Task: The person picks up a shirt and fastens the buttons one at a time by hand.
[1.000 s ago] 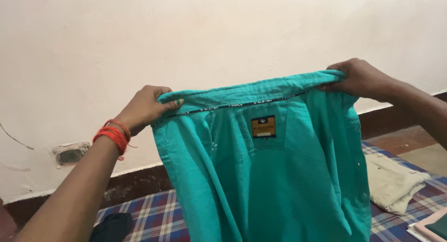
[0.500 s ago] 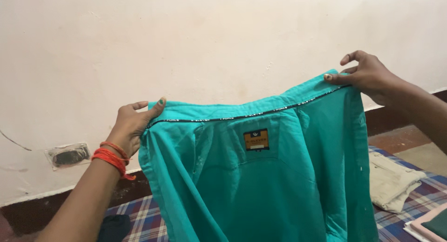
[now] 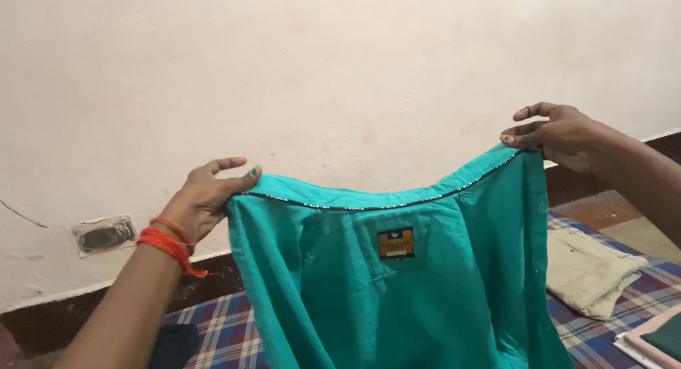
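I hold a teal shirt (image 3: 397, 298) up in the air in front of a pale wall. My left hand (image 3: 206, 199), with orange-red threads around the wrist, pinches the shirt's left collar end between thumb and fingers. My right hand (image 3: 557, 135) pinches the right collar end, higher up. The collar edge sags in a curve between the two hands. A small square orange and dark label (image 3: 396, 243) shows inside below the collar. The shirt's lower part runs out of the frame.
A blue and red checked sheet (image 3: 227, 333) lies below. A folded beige garment (image 3: 589, 270) rests on it at the right, with folded pink and dark green cloth (image 3: 660, 340) at the bottom right corner. A dark cloth (image 3: 174, 344) lies bottom left. A wall socket (image 3: 103, 235) sits low on the wall.
The shirt has come lower and the collar edge now sags between my hands. My grip went from closed fists on the collar to fingertip pinches at its two ends.
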